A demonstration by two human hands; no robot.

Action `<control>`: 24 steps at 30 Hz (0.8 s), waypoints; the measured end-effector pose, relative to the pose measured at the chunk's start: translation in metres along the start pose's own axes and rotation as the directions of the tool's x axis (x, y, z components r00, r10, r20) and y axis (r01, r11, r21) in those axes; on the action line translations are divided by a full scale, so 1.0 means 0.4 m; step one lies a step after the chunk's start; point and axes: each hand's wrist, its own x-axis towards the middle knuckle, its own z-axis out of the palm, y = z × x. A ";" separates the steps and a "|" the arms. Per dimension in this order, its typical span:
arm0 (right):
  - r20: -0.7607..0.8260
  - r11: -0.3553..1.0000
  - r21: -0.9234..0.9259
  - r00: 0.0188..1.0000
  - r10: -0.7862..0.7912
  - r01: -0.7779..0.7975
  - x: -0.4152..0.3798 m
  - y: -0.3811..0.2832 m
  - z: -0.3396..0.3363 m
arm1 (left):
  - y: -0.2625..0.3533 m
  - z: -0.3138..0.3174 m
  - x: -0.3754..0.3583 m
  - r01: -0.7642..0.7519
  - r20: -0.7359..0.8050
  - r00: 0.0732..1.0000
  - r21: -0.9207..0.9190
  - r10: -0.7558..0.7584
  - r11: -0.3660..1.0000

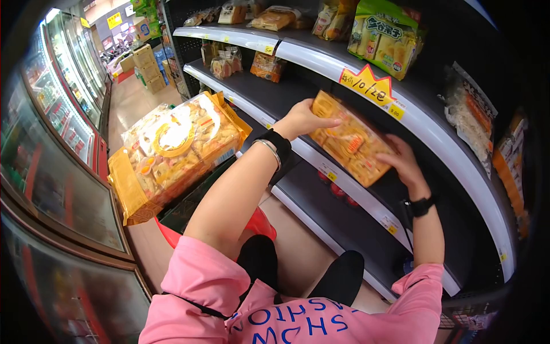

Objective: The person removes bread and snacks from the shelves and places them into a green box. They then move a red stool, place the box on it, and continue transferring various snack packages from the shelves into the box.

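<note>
Both my hands hold a yellow-orange snack package in front of the middle shelf, tilted down to the right. My left hand grips its upper left end, thumb across the front. At the lower right end, the slightly blurred fingers of my right hand are closed on its edge. Beside my left forearm is a large clear-and-orange pack of snacks, lying over a dark container whose inside is mostly hidden.
Curved dark shelves with white price rails stand close ahead. The upper shelf holds bread packs and a green snack bag. Glass-door fridges line the left side of the aisle. Cardboard boxes are stacked farther back.
</note>
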 end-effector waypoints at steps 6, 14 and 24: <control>0.109 0.947 0.255 0.979 0.173 -0.196 -0.172 0.025 -0.111 | 0.080 0.063 -0.162 -0.015 0.059 0.998 -0.015 0.016 1.000; 0.144 0.860 0.505 0.990 -0.004 -0.070 -0.303 -0.161 -0.012 | 0.272 -0.001 -0.521 -0.241 0.069 0.965 -0.136 0.251 0.961; 0.359 0.716 0.696 0.893 -0.273 -0.061 0.069 -0.404 0.269 | 0.518 -0.317 -0.716 -0.033 -0.316 0.948 0.013 0.036 0.999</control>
